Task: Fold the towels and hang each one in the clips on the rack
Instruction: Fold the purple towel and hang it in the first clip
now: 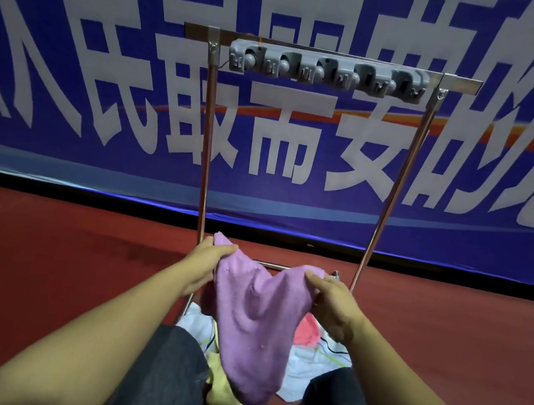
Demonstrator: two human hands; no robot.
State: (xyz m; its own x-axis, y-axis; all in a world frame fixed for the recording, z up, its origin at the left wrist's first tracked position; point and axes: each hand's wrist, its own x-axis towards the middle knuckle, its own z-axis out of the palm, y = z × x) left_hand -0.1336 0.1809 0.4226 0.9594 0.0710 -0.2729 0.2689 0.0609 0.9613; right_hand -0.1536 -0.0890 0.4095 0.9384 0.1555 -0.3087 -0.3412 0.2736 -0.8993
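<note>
I hold a purple towel point(253, 321) up by its top edge in front of me. My left hand point(205, 267) pinches its upper left corner and my right hand point(333, 302) grips its upper right corner. The cloth sags between them and hangs down to my knees. Ahead stands a metal rack point(208, 131) with a grey clip strip point(326, 71) across its top bar; no towel hangs in the clips. Below the purple towel, on the floor, lie a white striped towel point(310, 365), a pink one point(307, 331) and a yellow one point(220, 400).
The rack stands on a red floor point(43, 255) before a blue banner point(96, 128) with large white characters. My knees in dark trousers point(159, 377) frame the towel pile at the bottom of the view.
</note>
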